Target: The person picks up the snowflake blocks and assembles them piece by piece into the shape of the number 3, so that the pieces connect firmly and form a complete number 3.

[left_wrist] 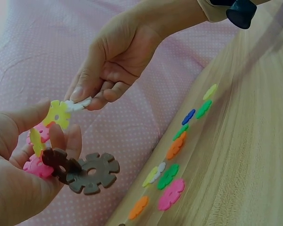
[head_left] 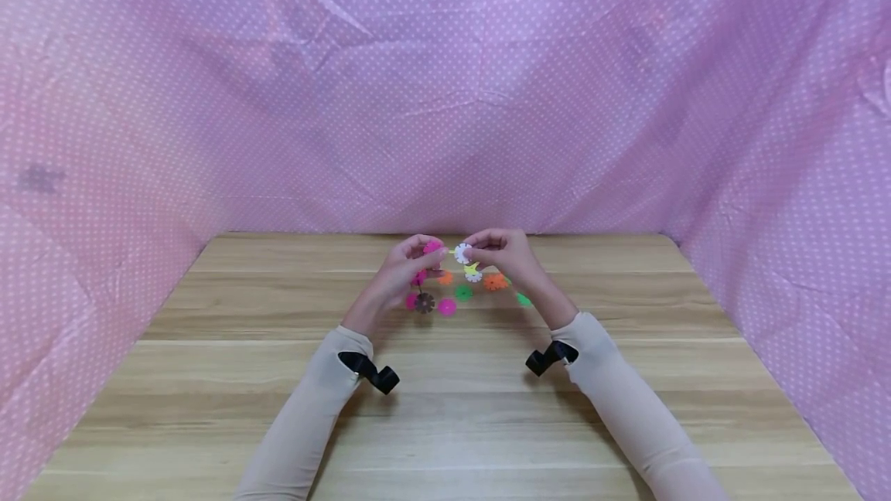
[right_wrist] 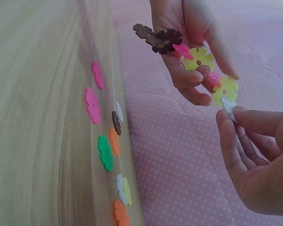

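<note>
Bright head view, dimmer wrist views, soft shadows on table [head_left: 452, 424]

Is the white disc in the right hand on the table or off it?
Off it: the right hand pinches the white disc at a yellow disc, and both wrist views show pink cloth, not table, behind it.

A chain of notched, flower-shaped plastic discs [right_wrist: 192, 57], two brown, then pink, yellow, pink, yellow, sits raised in the left hand [head_left: 402, 267], its pieces angled; a similar white disc [right_wrist: 228, 109], pinched in the right hand [head_left: 513, 257], touches its yellow end.
</note>
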